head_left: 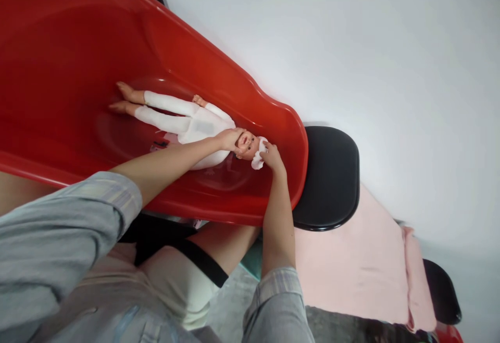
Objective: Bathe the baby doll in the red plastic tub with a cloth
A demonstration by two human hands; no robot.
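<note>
While both hands are at the head of a doll [201, 124], the body lies face up along the floor of a red tub [58, 88], with the feet toward the left of the view and the head toward the narrower end at right. The left hand [230, 139] is cupped round the doll's chin, thumb and fingers set to either side of it. The right hand [273, 156], just beyond the doll's brow, is pinched on a pale pink headband [258, 161], which lies across the top of the head. The two hands are apart from each other, with the doll's face between them. The doll wears a white suit that leaves its feet bare; one of its small hands shows near the tub's far wall. Beside the doll, partly behind the left forearm, lies a small pink-and-black object [166, 140], too indistinct to identify.

Both sleeves [70, 239] are grey-blue, rolled back to plaid cuffs. Below the tub, the wearer's pale shorts [179, 275] have a black band at the hem. Next to the tub's narrow end stands a black, rounded seat [332, 176]; from beside it a pink cloth [351, 265] spreads toward the lower right. A plain white wall [390, 72] rises behind.
</note>
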